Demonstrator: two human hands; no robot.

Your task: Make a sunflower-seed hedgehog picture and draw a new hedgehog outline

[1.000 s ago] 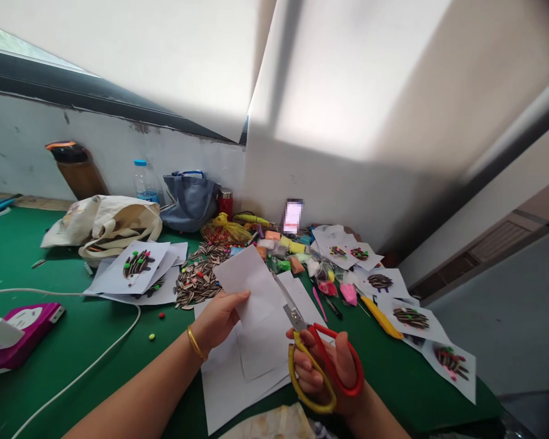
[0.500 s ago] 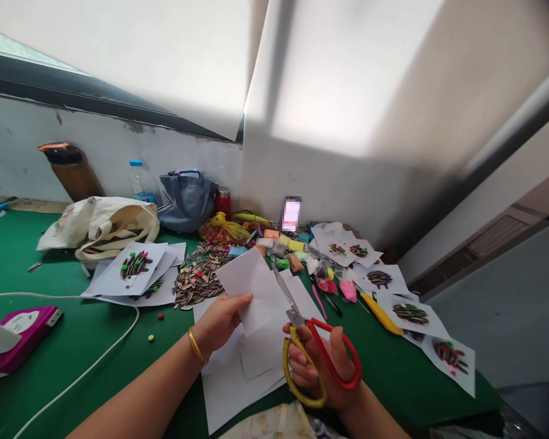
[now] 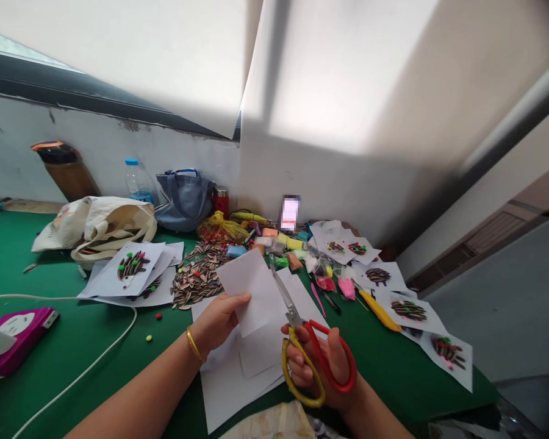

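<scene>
My left hand (image 3: 219, 320) pinches the left side of a small white paper piece (image 3: 249, 289), thumb on top, and holds it up over other white sheets (image 3: 222, 390). In my right hand (image 3: 318, 366) is a pair of scissors (image 3: 293, 314) with one red and one yellow handle, fingers and thumb through the loops. The blades point up and away, close to the paper's right edge; whether they touch it I cannot tell. Beyond my left hand lies a heap of striped sunflower seeds (image 3: 199, 277) with a few coloured bits among them.
Clay packets (image 3: 293, 244) lie at the back before a propped phone (image 3: 290, 213). Seed-decorated papers lie left (image 3: 139, 286) and right (image 3: 409, 311), near a yellow-handled knife (image 3: 379, 310). A cable (image 3: 91, 366), a magenta box (image 3: 21, 341), a cloth bag (image 3: 96, 225) and bottles stand or lie leftward.
The view has shifted very slightly, moving everything a little left in the picture. Both hands keep their hold on the paper and the scissors.
</scene>
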